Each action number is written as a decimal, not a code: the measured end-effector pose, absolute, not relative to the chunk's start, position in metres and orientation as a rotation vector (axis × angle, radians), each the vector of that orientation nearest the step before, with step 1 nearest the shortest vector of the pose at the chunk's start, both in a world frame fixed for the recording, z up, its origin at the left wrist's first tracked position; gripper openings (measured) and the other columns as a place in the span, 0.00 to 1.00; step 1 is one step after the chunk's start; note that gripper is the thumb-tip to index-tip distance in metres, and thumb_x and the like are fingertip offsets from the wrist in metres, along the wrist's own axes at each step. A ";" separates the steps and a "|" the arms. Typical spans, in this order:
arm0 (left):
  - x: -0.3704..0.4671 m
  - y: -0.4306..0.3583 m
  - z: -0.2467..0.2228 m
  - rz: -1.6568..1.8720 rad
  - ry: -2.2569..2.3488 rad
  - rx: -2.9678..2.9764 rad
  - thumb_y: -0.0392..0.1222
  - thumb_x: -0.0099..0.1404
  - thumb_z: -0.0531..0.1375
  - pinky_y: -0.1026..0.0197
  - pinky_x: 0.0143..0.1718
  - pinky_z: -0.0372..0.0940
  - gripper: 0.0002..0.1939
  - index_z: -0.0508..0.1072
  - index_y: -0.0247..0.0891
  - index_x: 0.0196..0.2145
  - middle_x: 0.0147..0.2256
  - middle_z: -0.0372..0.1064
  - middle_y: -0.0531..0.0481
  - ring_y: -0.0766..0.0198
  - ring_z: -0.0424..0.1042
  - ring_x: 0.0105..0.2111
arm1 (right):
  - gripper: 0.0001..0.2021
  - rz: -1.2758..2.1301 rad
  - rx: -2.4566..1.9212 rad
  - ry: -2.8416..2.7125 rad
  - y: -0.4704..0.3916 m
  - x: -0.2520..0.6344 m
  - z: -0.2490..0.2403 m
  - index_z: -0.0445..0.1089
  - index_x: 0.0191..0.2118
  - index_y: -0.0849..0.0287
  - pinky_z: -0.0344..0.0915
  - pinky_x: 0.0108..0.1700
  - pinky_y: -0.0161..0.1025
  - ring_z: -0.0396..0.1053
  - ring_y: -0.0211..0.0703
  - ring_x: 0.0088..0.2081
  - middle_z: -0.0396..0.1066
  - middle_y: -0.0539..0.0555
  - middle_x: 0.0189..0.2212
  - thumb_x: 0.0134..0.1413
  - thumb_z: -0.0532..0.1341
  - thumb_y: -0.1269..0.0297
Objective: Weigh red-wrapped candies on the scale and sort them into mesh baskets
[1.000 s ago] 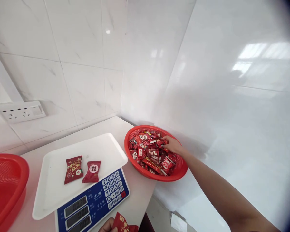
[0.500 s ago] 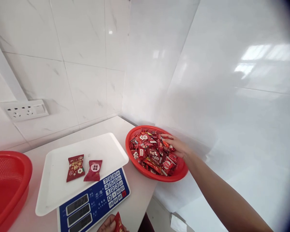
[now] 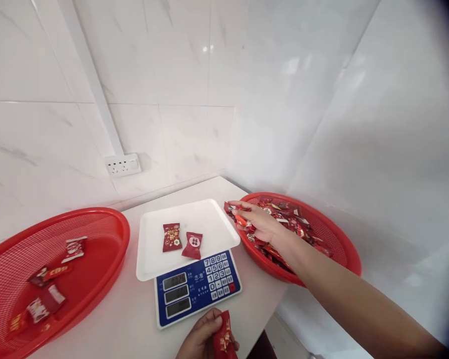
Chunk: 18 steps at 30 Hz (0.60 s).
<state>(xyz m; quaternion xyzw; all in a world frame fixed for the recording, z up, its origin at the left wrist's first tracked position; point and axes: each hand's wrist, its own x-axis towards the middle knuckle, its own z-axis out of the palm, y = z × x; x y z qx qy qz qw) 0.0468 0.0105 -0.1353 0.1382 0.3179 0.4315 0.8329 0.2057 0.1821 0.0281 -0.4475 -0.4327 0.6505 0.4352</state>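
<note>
My left hand (image 3: pixel 204 334) is closed on a red candy packet (image 3: pixel 223 340) with gold print, low in the view in front of the scale. My right hand (image 3: pixel 258 219) reaches over the near-left rim of the right red basket (image 3: pixel 349 254), its fingers closed on several red wrapped candies (image 3: pixel 239 219), one with an orange part. Two dark red snack packets, one with gold writing (image 3: pixel 171 237) and one with a pink round label (image 3: pixel 193 245), lie on the white tray (image 3: pixel 149 262) of the blue digital scale (image 3: pixel 200 291).
Many red wrapped candies (image 3: pixel 284 212) fill the right basket. At the left stands another red basket (image 3: pixel 114 234) holding several wrapped pieces (image 3: pixel 75 248). Tiled walls close in behind and to the right of the white table (image 3: pixel 127 309); a socket (image 3: pixel 122 165) sits on the back wall.
My right hand has lifted from among the candies in the right basket and moved left toward the scale tray with some of them. The view has turned left, showing more of the left basket.
</note>
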 end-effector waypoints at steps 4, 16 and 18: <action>0.046 0.011 -0.139 0.952 0.687 0.275 0.49 0.43 0.70 0.66 0.22 0.56 0.22 0.61 0.38 0.25 0.18 0.67 0.54 0.59 0.73 0.22 | 0.17 1.628 -1.197 -1.279 0.191 0.177 0.028 0.69 0.45 0.59 0.66 0.23 0.28 0.65 0.32 0.23 0.69 0.49 0.24 0.46 0.65 0.73; 0.043 0.012 -0.134 0.878 0.630 0.377 0.50 0.48 0.67 0.64 0.27 0.58 0.19 0.62 0.38 0.26 0.20 0.70 0.52 0.60 0.73 0.24 | 0.03 1.791 -1.171 -0.927 0.189 0.204 0.026 0.69 0.32 0.60 0.62 0.18 0.28 0.63 0.31 0.20 0.70 0.51 0.26 0.50 0.63 0.68; 0.043 0.012 -0.135 0.877 0.631 0.384 0.50 0.48 0.67 0.63 0.28 0.58 0.19 0.62 0.37 0.26 0.20 0.71 0.51 0.60 0.73 0.24 | 0.06 1.784 -1.143 -0.911 0.192 0.210 0.025 0.68 0.33 0.60 0.59 0.16 0.29 0.61 0.31 0.18 0.68 0.49 0.22 0.50 0.62 0.64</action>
